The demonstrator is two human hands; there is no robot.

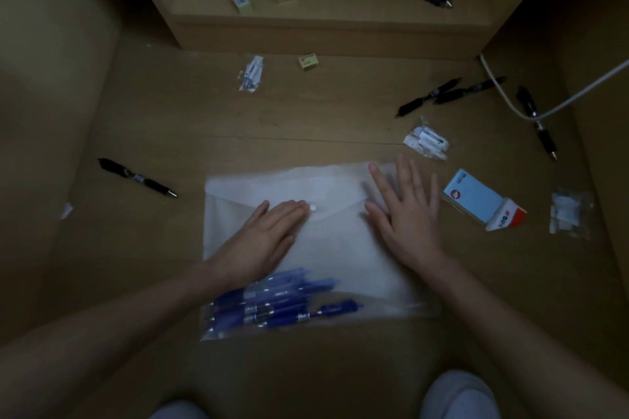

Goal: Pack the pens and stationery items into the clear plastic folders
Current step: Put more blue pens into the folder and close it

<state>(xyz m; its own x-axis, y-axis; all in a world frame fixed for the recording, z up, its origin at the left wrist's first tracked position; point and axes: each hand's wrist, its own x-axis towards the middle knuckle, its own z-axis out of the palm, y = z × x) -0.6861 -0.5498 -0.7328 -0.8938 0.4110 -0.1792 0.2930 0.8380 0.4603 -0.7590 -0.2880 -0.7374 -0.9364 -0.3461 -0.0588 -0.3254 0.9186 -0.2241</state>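
Note:
A clear plastic folder (333,248) lies flat on the desk in front of me with its flap folded down over a white snap button (313,208). Several blue pens (272,303) sit inside along its near edge. My left hand (262,238) presses flat on the folder, fingertips beside the snap. My right hand (405,214) lies flat with spread fingers on the folder's right side. Black pens lie loose around it: one on the left (136,177), a pair at the right back (442,95) and one at the far right (537,122).
A blue and white notepad pack (480,201) and two small plastic packets (427,141) (568,213) lie to the right. Another packet (252,73) and a yellow eraser box (308,62) lie behind. A raised shelf (323,20) holds more pens, erasers and notes. A white cable (558,102) crosses the right corner.

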